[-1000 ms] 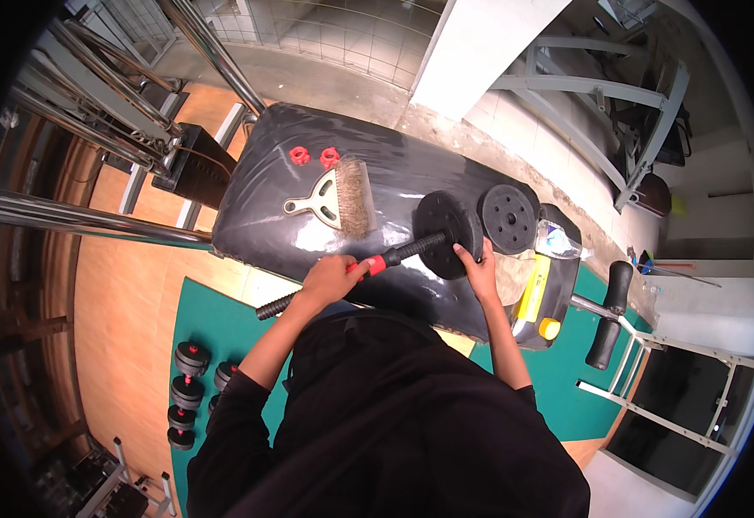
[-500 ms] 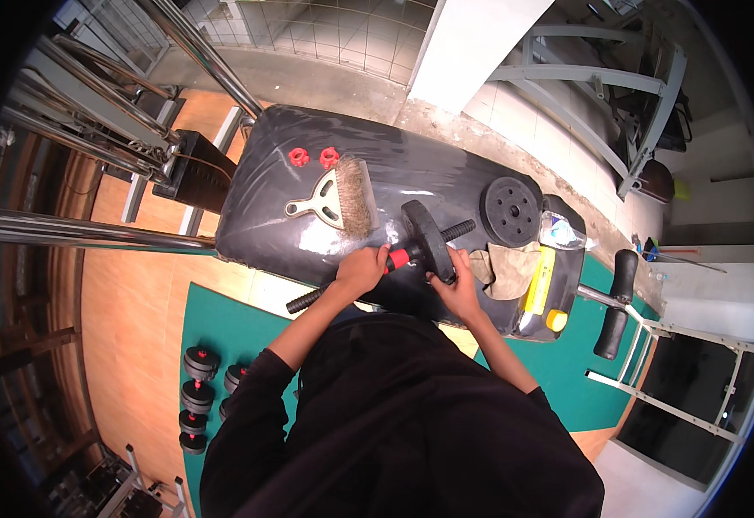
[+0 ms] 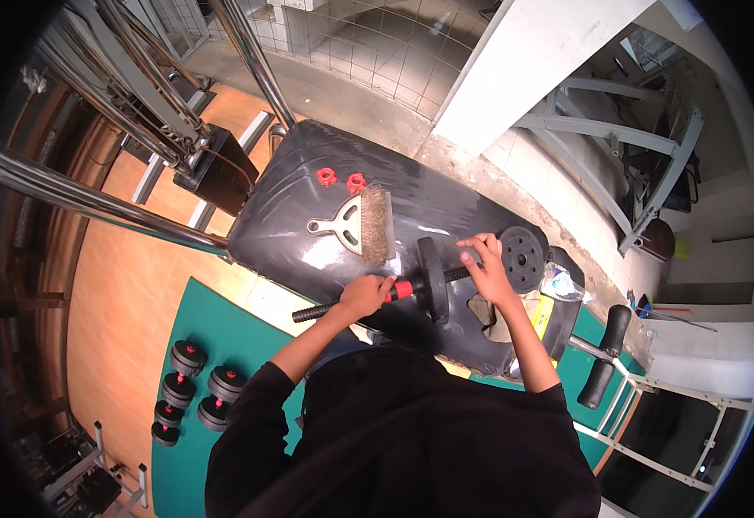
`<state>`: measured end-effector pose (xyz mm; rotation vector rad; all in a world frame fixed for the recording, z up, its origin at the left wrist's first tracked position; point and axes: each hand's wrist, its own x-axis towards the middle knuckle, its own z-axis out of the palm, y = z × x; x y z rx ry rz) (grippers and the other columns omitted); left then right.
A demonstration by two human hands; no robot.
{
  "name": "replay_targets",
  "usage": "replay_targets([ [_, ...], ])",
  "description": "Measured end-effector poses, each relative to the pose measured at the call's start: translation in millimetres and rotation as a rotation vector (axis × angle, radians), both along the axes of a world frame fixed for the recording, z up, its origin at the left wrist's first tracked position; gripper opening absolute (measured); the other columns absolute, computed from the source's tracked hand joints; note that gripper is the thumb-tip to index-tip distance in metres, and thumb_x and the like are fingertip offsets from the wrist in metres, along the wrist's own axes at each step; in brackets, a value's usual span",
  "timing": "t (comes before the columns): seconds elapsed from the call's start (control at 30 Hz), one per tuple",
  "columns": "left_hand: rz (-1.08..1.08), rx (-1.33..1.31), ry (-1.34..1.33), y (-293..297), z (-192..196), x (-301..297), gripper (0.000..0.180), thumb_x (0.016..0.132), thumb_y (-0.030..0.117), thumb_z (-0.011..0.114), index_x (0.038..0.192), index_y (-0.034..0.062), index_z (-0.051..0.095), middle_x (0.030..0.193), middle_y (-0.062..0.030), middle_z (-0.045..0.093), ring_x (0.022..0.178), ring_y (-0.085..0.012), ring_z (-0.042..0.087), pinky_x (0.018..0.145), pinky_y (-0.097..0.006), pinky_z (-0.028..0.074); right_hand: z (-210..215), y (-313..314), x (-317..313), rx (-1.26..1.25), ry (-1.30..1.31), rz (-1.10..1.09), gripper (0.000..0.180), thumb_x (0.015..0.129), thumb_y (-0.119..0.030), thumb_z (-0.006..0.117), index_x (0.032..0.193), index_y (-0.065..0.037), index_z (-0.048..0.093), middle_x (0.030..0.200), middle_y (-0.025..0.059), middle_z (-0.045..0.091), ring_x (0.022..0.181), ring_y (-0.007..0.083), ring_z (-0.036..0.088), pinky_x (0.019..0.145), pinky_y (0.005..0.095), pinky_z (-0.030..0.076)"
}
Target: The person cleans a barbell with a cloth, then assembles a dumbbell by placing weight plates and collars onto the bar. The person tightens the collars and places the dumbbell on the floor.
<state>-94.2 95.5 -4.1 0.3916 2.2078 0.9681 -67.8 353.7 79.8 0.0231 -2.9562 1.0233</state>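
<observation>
My left hand (image 3: 365, 296) is wrapped round the grip of a dumbbell bar, beside its red collar (image 3: 401, 290). The bar's threaded left end (image 3: 312, 313) sticks out past my hand. A black weight plate (image 3: 433, 281) sits on the bar to the right of the red part, and a short piece of thread shows beyond it. My right hand (image 3: 491, 269) is open over that right end, its fingers apart. A loose black weight plate (image 3: 523, 259) lies just right of it. Two red star-shaped nuts (image 3: 326, 177) lie farther back, near a hand brush (image 3: 375, 226).
The things lie on a black padded bench (image 3: 308, 155). At its right are a beige cloth (image 3: 499, 330), a yellow item (image 3: 543, 314) and a plastic bag (image 3: 561, 282). Several dumbbells (image 3: 189, 356) stand on the green mat (image 3: 195, 302). Chrome posts (image 3: 252, 60) rise at the left.
My right hand has left the plate on the bar and moved up and right over the bar's end, its fingers opening. My left hand stays on the bar. The view has turned slightly.
</observation>
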Motion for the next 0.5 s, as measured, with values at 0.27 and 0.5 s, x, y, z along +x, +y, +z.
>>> replay_targets([
  [0.27, -0.047, 0.012, 0.154, -1.6, -4.5, -2.5, 0.056, 0.095, 0.046, 0.032, 0.07, 0.0072, 0.063, 0.064, -0.0143, 0.062, 0.068, -0.0346, 0.062, 0.07, -0.044, 0.048, -41.1, -66.8, -171.3, 0.282, -0.097, 0.317, 0.039, 0.078, -0.033, 0.065, 0.109, -0.011, 0.057, 0.106, 0.0135, 0.051, 0.102, 0.0336, 0.052, 0.086, 0.0459, 0.043],
  [0.5, -0.067, 0.041, 0.094, -5.5, -12.4, -5.9, 0.051, 0.096, 0.043, 0.033, 0.077, 0.0101, 0.067, 0.07, -0.0142, 0.064, 0.073, -0.036, 0.062, 0.07, -0.046, 0.049, -112.3, -149.6, -228.9, 0.488, -0.358, 0.289, 0.043, 0.081, -0.033, 0.062, 0.12, -0.018, 0.051, 0.114, 0.0162, 0.051, 0.106, 0.0346, 0.056, 0.091, 0.053, 0.041],
])
